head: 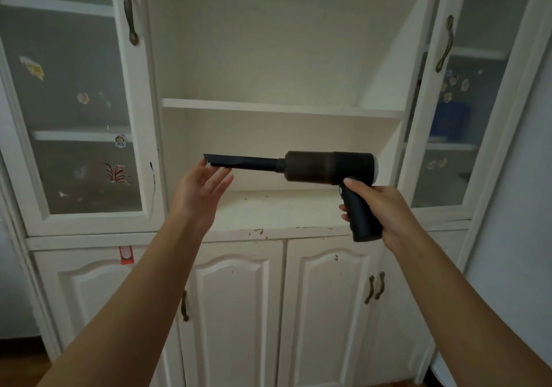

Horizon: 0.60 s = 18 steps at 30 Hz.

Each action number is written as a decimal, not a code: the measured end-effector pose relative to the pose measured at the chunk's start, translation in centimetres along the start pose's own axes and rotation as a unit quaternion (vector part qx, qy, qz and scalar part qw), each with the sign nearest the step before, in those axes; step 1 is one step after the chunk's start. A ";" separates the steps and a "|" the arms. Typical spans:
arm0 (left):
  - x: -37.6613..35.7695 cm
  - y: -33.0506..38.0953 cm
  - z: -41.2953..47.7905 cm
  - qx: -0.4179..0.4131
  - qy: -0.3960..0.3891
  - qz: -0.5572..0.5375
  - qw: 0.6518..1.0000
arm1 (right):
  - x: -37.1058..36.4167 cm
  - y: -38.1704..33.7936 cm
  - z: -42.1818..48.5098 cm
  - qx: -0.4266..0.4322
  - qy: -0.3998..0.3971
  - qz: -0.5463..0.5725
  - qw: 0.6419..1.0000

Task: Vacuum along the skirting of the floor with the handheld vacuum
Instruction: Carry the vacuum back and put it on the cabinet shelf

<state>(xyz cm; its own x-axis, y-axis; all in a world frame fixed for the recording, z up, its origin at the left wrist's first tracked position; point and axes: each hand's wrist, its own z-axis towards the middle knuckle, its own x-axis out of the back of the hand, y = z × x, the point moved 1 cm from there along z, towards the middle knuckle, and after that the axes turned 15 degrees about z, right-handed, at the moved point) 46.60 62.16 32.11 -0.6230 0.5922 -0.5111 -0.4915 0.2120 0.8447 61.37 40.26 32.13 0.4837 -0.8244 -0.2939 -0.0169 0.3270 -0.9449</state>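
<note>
Head view faces a white cabinet, and everything here is placed against it. The handheld vacuum is held level in the air in front of the cabinet's open middle bay, just above its lower ledge. Its body lies toward the cabinet's right side and its long dark nozzle points toward the cabinet's left side. The right hand grips the vacuum's black pistol handle, with the fingers wrapped round it and the thumb up near the body. The left hand is spread, palm turned up and fingers straight. Its fingertips are right at the underside of the nozzle's tip; whether they touch it I cannot tell. Glass doors flank the middle bay. The left glass door carries several stickers, and the right glass door carries a few too, with a blue item behind it. Under the ledge are closed panelled doors, and a red label sits at the top of the leftmost one. Wooden floor shows at the cabinet's lower left corner.
</note>
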 end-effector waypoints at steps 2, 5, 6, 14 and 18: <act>-0.2 0.1 2.5 -0.011 -0.008 -0.001 1.000 | -1.1 -0.1 2.0 0.015 0.002 -0.002 1.000; 0.1 0.0 6.6 -0.035 -0.020 -0.004 0.999 | -2.8 0.1 5.3 0.027 0.005 0.003 1.000; 0.1 0.2 8.0 -0.042 -0.022 -0.008 0.999 | -3.5 0.1 6.5 0.029 0.002 0.003 1.000; -1.7 0.9 18.4 -0.075 -0.046 0.003 0.996 | -6.8 -0.1 14.4 0.044 0.006 -0.052 0.998; -2.5 1.0 21.8 -0.099 -0.054 0.011 0.994 | -7.7 -0.6 17.5 0.080 0.021 -0.054 0.995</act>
<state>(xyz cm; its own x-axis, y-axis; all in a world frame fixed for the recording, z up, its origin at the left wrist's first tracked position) 60.91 77.78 37.75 -0.5717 0.6767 -0.4640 -0.5957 0.0466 0.8018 72.98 54.50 37.47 0.4387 -0.8761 -0.2000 0.1749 0.3015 -0.9373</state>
